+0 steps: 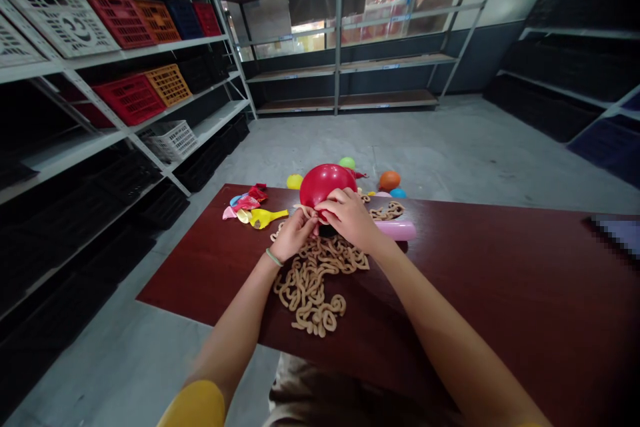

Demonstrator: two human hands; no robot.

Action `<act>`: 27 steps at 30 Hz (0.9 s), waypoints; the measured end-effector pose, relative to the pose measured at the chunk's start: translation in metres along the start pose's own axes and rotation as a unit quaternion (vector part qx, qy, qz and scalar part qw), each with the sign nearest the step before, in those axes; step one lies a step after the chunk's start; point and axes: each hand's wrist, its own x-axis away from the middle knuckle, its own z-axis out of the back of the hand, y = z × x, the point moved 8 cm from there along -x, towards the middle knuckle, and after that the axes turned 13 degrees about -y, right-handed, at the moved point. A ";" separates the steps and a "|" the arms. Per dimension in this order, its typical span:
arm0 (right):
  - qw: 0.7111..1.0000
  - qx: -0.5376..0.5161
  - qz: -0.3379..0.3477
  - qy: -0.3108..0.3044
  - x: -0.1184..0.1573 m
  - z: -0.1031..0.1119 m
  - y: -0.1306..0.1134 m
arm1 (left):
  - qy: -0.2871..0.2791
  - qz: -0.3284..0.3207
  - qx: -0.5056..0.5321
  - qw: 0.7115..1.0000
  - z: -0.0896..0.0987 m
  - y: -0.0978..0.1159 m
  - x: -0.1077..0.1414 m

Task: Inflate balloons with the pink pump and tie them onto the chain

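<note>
An inflated red balloon stands over the far edge of the dark red table. My left hand pinches at the balloon's lower end, where a tan strand lies by the fingertips. Against the balloon's lower right side is my right hand, its fingers bent and closed around the same spot. What exactly the right fingertips hold is too small to tell. A tangled heap of tan rubber-like strands spreads on the table below both hands. Right of my hands lies a pink cylinder, partly hidden by the right wrist.
Deflated balloons, one of them yellow, lie at the table's far left. Inflated balloons, including an orange one, show beyond the far edge. Shelves with crates stand on the left. A blurred dark-edged item is at the right.
</note>
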 end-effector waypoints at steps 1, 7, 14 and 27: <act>1.000 0.007 0.000 -0.002 0.000 0.000 0.000 | -0.003 0.000 -0.010 1.000 -0.001 0.002 0.000; 0.998 0.058 0.004 -0.007 0.001 -0.003 -0.004 | -0.015 0.014 -0.034 0.999 -0.003 0.004 0.002; 1.000 0.024 0.014 -0.011 -0.001 -0.012 -0.012 | 0.154 0.003 -0.096 0.983 0.018 0.002 0.010; 0.941 -0.334 -0.041 -0.013 -0.006 -0.009 0.005 | 0.214 -0.030 -0.045 0.975 0.018 0.004 0.018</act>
